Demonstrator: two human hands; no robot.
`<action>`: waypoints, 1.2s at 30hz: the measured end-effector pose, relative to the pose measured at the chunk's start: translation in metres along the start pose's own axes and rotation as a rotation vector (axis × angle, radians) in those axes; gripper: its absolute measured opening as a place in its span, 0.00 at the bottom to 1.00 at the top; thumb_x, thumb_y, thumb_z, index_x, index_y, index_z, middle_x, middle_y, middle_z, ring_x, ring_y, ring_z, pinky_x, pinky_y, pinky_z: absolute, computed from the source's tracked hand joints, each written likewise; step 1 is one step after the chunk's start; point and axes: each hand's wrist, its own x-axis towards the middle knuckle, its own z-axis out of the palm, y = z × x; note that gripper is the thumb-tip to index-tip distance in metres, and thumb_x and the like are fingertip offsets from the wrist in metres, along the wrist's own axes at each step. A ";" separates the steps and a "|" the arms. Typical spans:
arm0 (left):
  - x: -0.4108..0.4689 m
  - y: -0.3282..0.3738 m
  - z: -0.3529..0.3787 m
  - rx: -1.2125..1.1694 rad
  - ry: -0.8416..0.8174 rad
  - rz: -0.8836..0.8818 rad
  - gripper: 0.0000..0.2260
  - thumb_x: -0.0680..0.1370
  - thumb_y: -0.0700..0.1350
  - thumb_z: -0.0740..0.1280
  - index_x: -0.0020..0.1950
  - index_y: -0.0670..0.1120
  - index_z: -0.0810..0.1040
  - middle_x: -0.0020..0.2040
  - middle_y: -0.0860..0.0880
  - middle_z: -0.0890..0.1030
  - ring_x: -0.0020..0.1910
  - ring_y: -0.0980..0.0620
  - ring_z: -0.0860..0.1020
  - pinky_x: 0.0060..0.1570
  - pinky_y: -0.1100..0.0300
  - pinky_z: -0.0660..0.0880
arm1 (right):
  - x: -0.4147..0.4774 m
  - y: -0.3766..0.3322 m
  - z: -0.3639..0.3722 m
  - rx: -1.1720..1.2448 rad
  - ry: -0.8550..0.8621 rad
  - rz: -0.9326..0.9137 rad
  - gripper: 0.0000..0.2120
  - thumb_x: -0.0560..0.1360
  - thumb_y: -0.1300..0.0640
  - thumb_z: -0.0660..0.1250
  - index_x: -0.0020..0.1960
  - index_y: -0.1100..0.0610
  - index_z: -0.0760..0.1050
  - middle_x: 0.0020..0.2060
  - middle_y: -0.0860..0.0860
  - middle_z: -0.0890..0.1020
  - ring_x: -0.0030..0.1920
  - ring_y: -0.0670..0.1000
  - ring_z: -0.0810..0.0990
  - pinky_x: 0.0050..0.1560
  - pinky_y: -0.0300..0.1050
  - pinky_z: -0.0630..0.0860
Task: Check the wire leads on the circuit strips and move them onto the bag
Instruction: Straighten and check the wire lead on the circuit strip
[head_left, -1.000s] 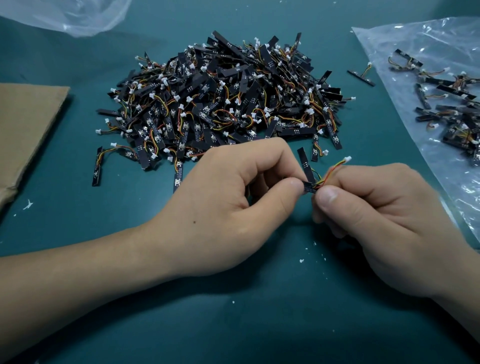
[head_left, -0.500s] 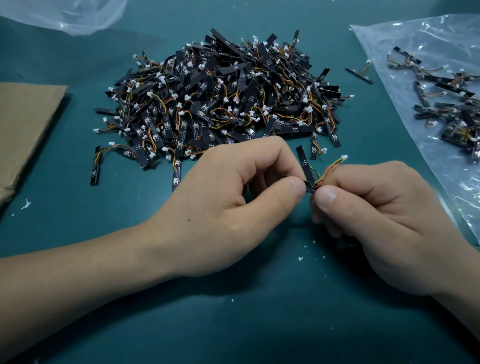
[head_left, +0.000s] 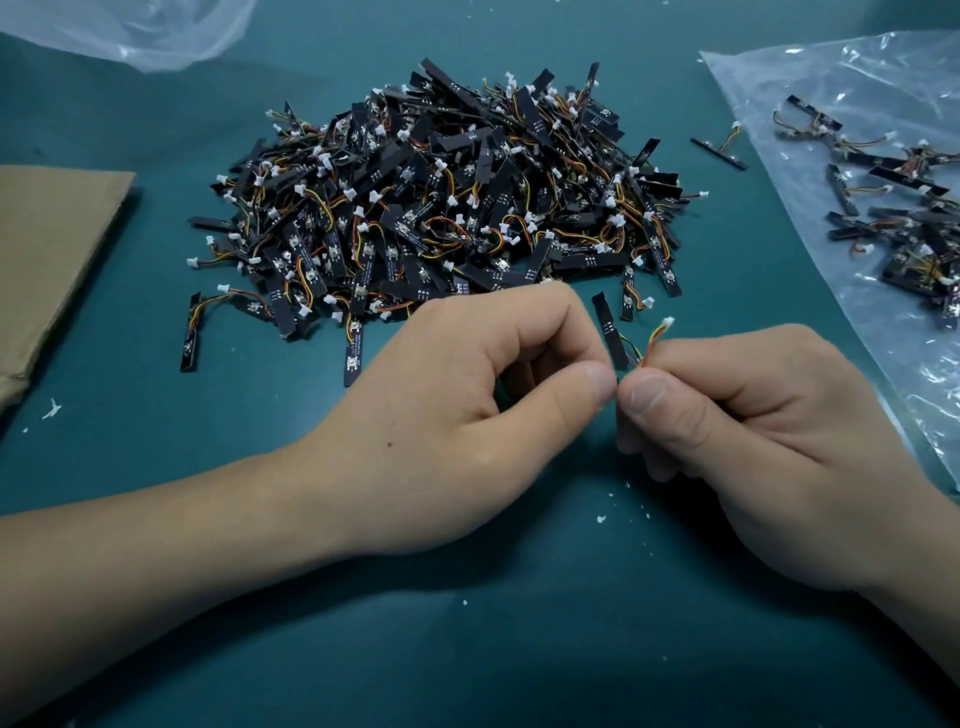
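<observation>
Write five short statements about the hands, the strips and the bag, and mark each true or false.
1. The left hand and right hand hold one circuit strip between them, its wire lead at the right hand. True.
2. A lone strip lies on the table between the pile and the bag. True.
3. The bag holds no strips yet. False: a cluster of strips lies on it.
4. The cardboard lies right of the pile. False: it lies at the left edge.
5. The right hand lies flat and open on the table. False: its fingers are curled, pinching the wire lead.
</observation>
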 end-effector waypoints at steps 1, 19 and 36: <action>0.000 0.000 0.000 -0.008 -0.010 -0.002 0.06 0.79 0.43 0.66 0.43 0.44 0.78 0.33 0.49 0.77 0.31 0.48 0.75 0.32 0.58 0.72 | 0.000 0.000 0.000 0.004 0.000 0.002 0.19 0.83 0.49 0.60 0.36 0.52 0.78 0.27 0.45 0.76 0.29 0.48 0.77 0.32 0.35 0.68; 0.000 0.000 0.001 -0.036 0.021 -0.033 0.06 0.78 0.41 0.66 0.41 0.45 0.77 0.32 0.48 0.78 0.30 0.47 0.76 0.31 0.55 0.73 | 0.000 -0.004 -0.002 0.026 -0.006 0.001 0.15 0.80 0.52 0.59 0.39 0.50 0.79 0.29 0.45 0.78 0.30 0.48 0.77 0.32 0.39 0.71; 0.001 -0.001 0.000 -0.076 0.008 -0.049 0.04 0.79 0.42 0.66 0.45 0.45 0.79 0.32 0.51 0.80 0.30 0.53 0.76 0.32 0.58 0.74 | 0.000 -0.006 -0.001 0.023 0.017 0.006 0.15 0.81 0.51 0.59 0.39 0.49 0.79 0.29 0.45 0.79 0.30 0.48 0.78 0.31 0.38 0.71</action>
